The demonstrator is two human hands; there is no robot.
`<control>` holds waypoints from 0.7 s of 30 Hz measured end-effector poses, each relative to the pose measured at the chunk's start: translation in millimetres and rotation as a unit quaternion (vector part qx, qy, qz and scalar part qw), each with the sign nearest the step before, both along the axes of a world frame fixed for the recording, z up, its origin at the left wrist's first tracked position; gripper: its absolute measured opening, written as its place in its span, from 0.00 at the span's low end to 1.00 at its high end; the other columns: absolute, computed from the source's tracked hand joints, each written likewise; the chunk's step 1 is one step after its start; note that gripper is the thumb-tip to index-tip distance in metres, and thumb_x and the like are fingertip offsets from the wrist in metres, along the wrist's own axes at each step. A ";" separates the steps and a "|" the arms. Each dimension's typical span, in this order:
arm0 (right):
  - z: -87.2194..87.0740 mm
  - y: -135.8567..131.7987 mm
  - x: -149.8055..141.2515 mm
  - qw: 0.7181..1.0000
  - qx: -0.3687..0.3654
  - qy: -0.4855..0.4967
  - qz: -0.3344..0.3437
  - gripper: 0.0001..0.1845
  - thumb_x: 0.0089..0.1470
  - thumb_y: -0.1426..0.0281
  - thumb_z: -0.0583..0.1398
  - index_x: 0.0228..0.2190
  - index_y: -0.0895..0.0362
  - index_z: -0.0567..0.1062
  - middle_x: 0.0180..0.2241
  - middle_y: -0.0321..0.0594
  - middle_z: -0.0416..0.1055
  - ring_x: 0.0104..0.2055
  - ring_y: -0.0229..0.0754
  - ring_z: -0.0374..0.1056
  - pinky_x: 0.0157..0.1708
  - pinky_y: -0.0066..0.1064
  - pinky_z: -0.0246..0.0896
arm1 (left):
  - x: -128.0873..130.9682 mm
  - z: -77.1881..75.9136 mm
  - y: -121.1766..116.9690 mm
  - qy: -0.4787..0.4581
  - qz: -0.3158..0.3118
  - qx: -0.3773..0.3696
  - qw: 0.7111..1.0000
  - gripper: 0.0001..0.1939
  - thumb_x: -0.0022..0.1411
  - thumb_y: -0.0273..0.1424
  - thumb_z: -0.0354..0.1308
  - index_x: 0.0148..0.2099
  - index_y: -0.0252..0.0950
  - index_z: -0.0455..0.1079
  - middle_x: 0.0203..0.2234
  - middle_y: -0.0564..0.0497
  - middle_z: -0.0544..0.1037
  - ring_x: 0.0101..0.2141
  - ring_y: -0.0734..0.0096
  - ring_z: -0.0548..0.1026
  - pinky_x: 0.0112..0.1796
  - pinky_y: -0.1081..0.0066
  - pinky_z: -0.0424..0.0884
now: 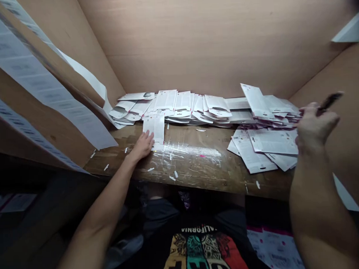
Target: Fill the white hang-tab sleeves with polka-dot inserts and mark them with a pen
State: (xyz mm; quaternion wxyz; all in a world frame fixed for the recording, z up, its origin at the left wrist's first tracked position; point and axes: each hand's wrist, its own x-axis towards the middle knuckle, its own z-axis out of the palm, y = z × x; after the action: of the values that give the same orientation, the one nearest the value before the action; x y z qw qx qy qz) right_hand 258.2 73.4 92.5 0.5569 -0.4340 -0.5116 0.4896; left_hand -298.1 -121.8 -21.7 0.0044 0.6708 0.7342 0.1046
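My left hand (143, 145) lies on the lower left part of a flat white printed packet (155, 127), fingers stretched out over it; the thumb is hard to make out. The packet rests on the wooden bench (193, 169). My right hand (314, 124) is closed round a slim dark pen-shaped tool (330, 101) whose tip points up and right; its exact kind is unclear. That hand is at the right edge of a messy pile of white packets (273, 140), and its fingertips are partly hidden.
A row of overlapping white packets (184, 100) lines the back cardboard wall (193, 42). Printed label strips (46, 83) hang along the left side. Small white paper scraps (172, 177) and clear tape (195, 150) lie on the bench. More printed packets (276, 249) sit below at right.
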 end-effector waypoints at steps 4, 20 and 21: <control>-40.2 -55.6 -35.1 0.998 0.016 -0.003 -0.062 0.28 0.54 0.36 0.65 0.28 0.47 0.78 0.24 0.43 0.73 0.18 0.38 0.62 0.19 0.36 0.51 | 59.4 -14.5 -35.4 0.024 -0.097 -0.034 0.994 0.23 0.77 0.41 0.50 0.69 0.44 0.70 0.57 0.39 0.76 0.56 0.46 0.72 0.57 0.45 0.71; -140.0 -150.6 -150.8 0.939 -0.166 -0.145 0.265 0.23 0.52 0.48 0.71 0.32 0.55 0.77 0.25 0.39 0.78 0.23 0.42 0.71 0.23 0.33 0.70 | 158.2 -34.0 -44.0 0.024 -0.249 -0.008 0.968 0.28 0.76 0.42 0.51 0.74 0.49 0.63 0.75 0.50 0.59 0.75 0.40 0.50 0.70 0.41 0.50; -140.0 -150.7 -150.9 0.939 -0.172 -0.140 0.264 0.23 0.51 0.48 0.71 0.32 0.55 0.77 0.25 0.39 0.78 0.23 0.43 0.72 0.24 0.34 0.71 | 158.4 -33.7 -44.3 0.023 -0.248 -0.008 0.968 0.28 0.76 0.42 0.51 0.75 0.49 0.63 0.75 0.50 0.59 0.75 0.40 0.49 0.70 0.41 0.50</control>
State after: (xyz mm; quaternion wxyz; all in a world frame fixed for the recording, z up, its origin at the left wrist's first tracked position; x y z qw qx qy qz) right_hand 107.3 -77.3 -47.6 0.2474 -0.4364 -0.5890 0.6337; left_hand -139.6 -166.0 -55.4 0.0186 0.8342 0.5455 0.0788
